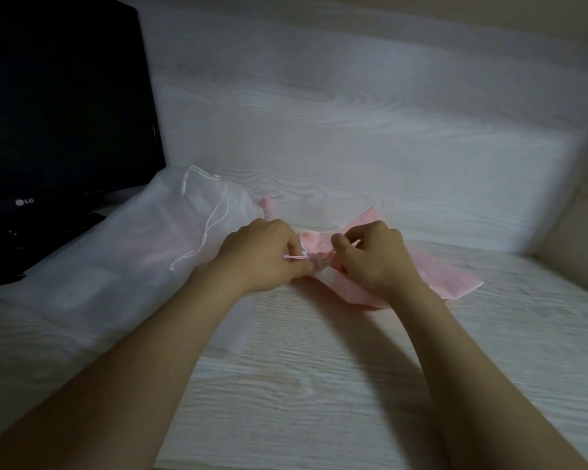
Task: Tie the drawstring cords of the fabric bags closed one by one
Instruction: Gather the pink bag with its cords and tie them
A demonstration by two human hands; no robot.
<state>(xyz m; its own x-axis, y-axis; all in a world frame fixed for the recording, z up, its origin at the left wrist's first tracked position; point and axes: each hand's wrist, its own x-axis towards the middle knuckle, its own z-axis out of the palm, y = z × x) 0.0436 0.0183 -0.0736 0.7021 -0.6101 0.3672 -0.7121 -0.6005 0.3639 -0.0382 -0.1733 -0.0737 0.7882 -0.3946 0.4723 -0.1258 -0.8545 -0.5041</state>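
Note:
A pink fabric bag [438, 273] lies on the pale wooden table [319, 385], its gathered neck between my two hands. My left hand [262, 256] pinches a thin pink cord [296, 257] that runs to the neck. My right hand [374, 256] has its fingers curled at the neck, pinching the cord there. A larger sheer white bag [116, 259] lies to the left, with its white drawstring [214, 218] loose on top. A small pink piece [268, 205] shows behind the white bag; most of it is hidden.
A black LG monitor [58, 106] stands at the back left, its base beside the white bag. A white wood-grain wall [353, 113] rises close behind the table. A beige wall [577, 215] closes off the right side.

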